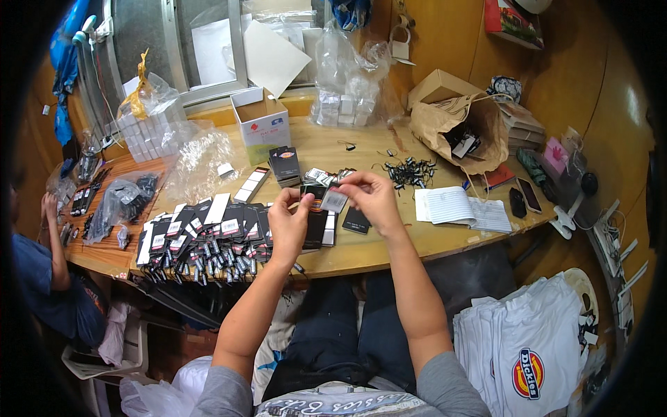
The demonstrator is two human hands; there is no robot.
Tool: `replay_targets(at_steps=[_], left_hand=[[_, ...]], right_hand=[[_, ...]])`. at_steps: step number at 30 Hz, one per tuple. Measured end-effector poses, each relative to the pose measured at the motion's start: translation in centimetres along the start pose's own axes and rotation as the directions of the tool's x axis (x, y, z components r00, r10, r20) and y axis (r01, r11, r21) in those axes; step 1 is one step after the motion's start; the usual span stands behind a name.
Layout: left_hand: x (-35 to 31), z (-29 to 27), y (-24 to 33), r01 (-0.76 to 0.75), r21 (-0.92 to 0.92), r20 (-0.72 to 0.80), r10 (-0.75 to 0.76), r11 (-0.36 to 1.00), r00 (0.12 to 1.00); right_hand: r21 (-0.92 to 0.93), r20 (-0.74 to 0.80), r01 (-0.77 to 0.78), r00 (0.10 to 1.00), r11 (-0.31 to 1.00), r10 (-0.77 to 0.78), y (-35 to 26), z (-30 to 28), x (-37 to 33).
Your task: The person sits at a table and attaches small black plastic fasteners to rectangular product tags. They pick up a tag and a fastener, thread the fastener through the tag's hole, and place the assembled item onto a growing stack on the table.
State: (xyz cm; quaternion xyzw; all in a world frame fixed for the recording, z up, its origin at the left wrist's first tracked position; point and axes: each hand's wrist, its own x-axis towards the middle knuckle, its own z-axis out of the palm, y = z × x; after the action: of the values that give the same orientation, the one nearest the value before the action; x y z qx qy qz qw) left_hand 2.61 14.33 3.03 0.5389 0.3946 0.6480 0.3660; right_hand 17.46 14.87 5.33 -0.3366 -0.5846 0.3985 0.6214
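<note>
Over the wooden table, my left hand (287, 228) is closed on a black hang tag (315, 197) with a small coloured emblem. My right hand (374, 200) pinches a pale barcode label (334, 201) against or just beside that tag; whether the two touch is hard to tell. Beneath and between my hands lie more black tags, and one black card (356, 221) rests under my right wrist. To the left of my left hand spreads a wide heap of black tags (208, 229) with white barcode labels, their black strings hanging toward the table's front edge.
A stack of black tags (283, 165) stands before an open white box (260, 125). Loose black strings (411, 171), a paper bag (458, 132), a notebook (451, 206) and a phone (529, 195) lie rightward. At far left, another person's arm (55, 243) reaches the table. White shirts (521, 333) are piled below right.
</note>
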Motion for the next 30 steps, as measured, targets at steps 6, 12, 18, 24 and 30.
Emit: replay_targets(at_steps=[6, 12, 18, 24, 30], left_hand=[[-1.3, 0.1, -1.0, 0.269, -0.271, 0.161, -0.232, 0.924, 0.959], [-2.5, -1.1, 1.3, 0.361, -0.461, 0.259, -0.266, 0.810, 0.928], [-4.5, -1.4, 2.6, 0.498, -0.465, 0.375, -0.346, 0.732, 0.860], [-5.5, -2.4, 2.3, 0.549, -0.485, 0.439, -0.354, 0.680, 0.826], [-6.1, -2.1, 2.1, 0.574, -0.484, 0.479, -0.349, 0.660, 0.806]], right_hand=[[-0.361, 0.077, 0.017, 0.997, 0.932, 0.011, 2.2, -0.7, 0.3], [-0.823, -0.506, -0.469, 0.862, 0.319, -0.039, 6.0, -10.6, 4.4], [-0.773, -0.417, -0.439, 0.896, 0.458, 0.154, 8.2, -13.0, 6.0], [-0.298, -0.350, -0.396, 0.892, 0.868, 0.286, 2.8, -13.6, 7.6], [-0.112, -0.229, -0.268, 0.944, 0.957, 0.237, -2.1, -11.2, 6.6]])
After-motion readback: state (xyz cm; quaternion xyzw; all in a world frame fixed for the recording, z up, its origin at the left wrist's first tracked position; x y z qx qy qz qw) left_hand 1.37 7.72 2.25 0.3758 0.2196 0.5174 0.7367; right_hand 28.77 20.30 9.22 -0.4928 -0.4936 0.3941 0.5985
